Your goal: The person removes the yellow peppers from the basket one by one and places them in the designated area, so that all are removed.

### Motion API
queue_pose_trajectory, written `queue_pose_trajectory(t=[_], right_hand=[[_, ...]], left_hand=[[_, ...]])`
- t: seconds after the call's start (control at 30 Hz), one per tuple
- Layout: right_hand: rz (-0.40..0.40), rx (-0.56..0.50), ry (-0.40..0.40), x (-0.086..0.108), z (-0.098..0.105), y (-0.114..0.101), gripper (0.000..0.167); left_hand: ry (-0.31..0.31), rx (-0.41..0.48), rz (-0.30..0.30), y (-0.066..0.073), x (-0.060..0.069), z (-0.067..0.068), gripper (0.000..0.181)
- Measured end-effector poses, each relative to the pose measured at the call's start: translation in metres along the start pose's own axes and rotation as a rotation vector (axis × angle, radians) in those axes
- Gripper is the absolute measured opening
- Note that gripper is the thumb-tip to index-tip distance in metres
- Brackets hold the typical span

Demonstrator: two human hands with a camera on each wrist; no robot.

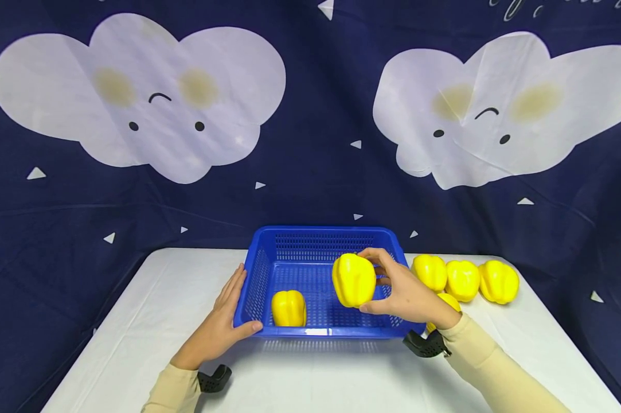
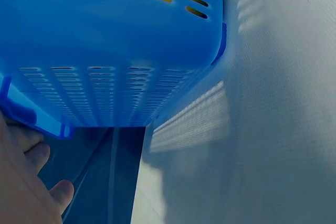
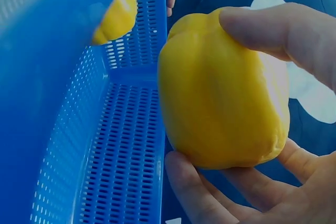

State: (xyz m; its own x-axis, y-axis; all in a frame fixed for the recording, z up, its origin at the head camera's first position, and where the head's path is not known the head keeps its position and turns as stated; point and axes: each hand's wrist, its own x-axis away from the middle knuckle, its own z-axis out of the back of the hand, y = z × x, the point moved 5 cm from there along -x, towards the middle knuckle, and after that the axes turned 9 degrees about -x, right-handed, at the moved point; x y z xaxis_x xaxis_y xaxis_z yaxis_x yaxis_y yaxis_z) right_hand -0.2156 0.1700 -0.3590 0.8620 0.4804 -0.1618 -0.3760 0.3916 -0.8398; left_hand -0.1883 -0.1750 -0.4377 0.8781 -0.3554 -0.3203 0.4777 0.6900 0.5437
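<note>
A yellow bell pepper (image 1: pixel 354 280) is gripped in my right hand (image 1: pixel 405 289), thumb on one side and fingers on the other. It hangs above the right half of a blue plastic basket (image 1: pixel 331 331). My left hand (image 1: pixel 219 318) rests against the basket's left side, fingers extended along it and thumb at the front rim. Inside the basket, near the front left, sits another yellow bell pepper (image 1: pixel 289 308). In the right wrist view the held pepper (image 3: pixel 223 95) appears close up, the basket's slotted bottom (image 3: pixel 123 150) beside it.
Right of the basket, several more yellow bell peppers (image 1: pixel 462 280) lie on the white table (image 1: pixel 320 378), some partly hidden by my right hand and wrist. A dark blue cloth (image 1: pixel 320 115) with white clouds hangs behind the table.
</note>
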Motion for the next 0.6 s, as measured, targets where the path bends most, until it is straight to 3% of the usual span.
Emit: queue_pose_trajectory(t=[0.27, 0.6], right_hand=[[-0.030, -0.010, 0.078, 0.018, 0.010, 0.007, 0.093], [0.004, 0.047, 0.149, 0.038, 0.019, 0.015, 0.091]], left_hand=[[-0.006, 0.005, 0.003, 0.000, 0.001, -0.001, 0.103], [-0.006, 0.008, 0.005, 0.000, 0.000, 0.000, 0.103]])
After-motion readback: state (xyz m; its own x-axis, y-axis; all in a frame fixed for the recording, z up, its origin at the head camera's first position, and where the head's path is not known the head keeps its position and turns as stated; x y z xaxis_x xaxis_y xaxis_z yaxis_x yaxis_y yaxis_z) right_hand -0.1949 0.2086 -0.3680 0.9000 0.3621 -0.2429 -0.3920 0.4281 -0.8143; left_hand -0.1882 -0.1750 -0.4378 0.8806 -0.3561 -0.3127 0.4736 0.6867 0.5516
